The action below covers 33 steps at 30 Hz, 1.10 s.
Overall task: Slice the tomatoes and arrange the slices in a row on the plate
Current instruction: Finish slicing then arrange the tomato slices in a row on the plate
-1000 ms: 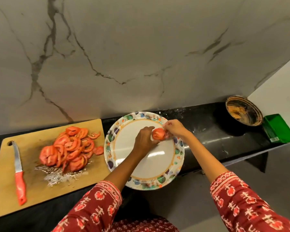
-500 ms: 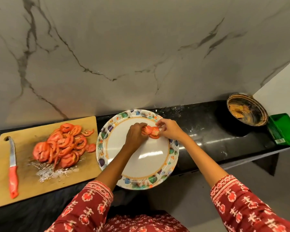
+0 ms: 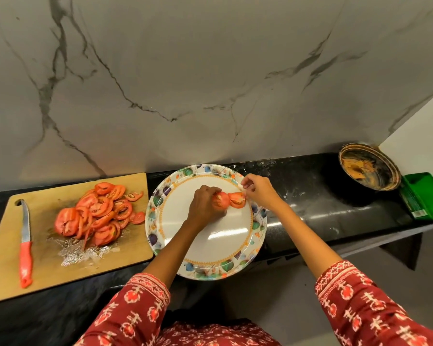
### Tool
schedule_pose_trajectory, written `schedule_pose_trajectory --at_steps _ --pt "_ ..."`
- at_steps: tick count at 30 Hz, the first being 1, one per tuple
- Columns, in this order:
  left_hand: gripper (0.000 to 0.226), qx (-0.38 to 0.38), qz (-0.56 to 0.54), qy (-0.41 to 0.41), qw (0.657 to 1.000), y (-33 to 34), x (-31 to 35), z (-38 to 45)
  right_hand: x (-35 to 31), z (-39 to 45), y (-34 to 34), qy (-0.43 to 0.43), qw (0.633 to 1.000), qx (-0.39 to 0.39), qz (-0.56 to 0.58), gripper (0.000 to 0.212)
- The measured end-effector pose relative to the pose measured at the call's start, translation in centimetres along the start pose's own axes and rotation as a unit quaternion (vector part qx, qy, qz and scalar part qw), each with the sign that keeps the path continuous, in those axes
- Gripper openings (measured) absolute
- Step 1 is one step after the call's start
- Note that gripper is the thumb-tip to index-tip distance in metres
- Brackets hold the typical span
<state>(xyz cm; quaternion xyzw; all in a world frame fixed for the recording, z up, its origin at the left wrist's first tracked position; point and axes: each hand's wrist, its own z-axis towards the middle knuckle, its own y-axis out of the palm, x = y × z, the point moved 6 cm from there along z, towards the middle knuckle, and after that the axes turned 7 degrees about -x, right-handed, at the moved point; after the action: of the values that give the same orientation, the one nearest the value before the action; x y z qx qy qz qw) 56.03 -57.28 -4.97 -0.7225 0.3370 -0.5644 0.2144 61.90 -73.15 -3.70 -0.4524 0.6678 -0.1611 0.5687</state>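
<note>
A round white plate with a leaf-patterned rim sits on the black counter. My left hand holds a small stack of tomato slices over the plate's far part. One tomato slice lies on the plate at its right side, and my right hand pinches its right edge. A pile of sliced tomatoes lies on the wooden cutting board to the left. A knife with a red handle rests on the board's left side.
A marble wall rises right behind the narrow black counter. A dirty round pan stands at the far right, with a green tray beside it. Tomato juice wets the board near the pile.
My right hand has drawn one slice off the stack and laid it to the right on the plate. The left hand keeps the remaining slices. The camera shifted slightly.
</note>
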Motion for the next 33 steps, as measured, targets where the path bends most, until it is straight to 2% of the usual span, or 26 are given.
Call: schedule_pose_trajectory --at_steps 3,6,12,17,19,23,26,29,33 --pt "0.068 -0.003 -0.003 0.005 1.0 0.2 0.4 0.2 -0.6 -0.6 1.3 -0.034 0.996 -0.067 -0.043 0.042" --pt "0.067 -0.01 0.014 0.01 1.0 0.6 0.5 0.5 -0.4 -0.7 2.3 -0.038 0.992 -0.068 -0.094 0.054" --pt "0.059 -0.008 -0.008 0.056 0.998 0.5 0.4 0.3 0.0 -0.5 1.2 -0.009 0.993 -0.072 -0.091 0.039" --pt "0.068 -0.027 -0.006 0.094 0.995 1.1 1.4 0.6 -0.1 -0.3 -0.3 -0.001 0.999 -0.036 -0.009 0.049" --pt "0.071 -0.041 0.007 0.09 0.995 1.6 1.1 0.6 0.1 -0.2 -0.4 -0.001 0.998 -0.051 -0.029 0.047" --pt "0.071 -0.022 0.009 0.073 0.997 1.6 0.0 0.5 0.8 -0.1 0.0 0.005 0.996 -0.066 -0.068 0.043" --pt "0.068 -0.024 0.008 0.066 0.997 1.5 0.0 0.6 0.6 0.0 0.0 0.01 0.992 -0.073 -0.1 0.048" --pt "0.066 -0.017 0.011 0.057 0.998 1.6 0.4 0.8 -0.1 0.0 -0.2 -0.019 0.989 -0.055 -0.138 0.053" --pt "0.068 -0.004 0.019 0.055 0.998 1.7 0.4 0.7 -0.2 -0.4 0.3 -0.036 0.988 -0.035 -0.147 0.044"
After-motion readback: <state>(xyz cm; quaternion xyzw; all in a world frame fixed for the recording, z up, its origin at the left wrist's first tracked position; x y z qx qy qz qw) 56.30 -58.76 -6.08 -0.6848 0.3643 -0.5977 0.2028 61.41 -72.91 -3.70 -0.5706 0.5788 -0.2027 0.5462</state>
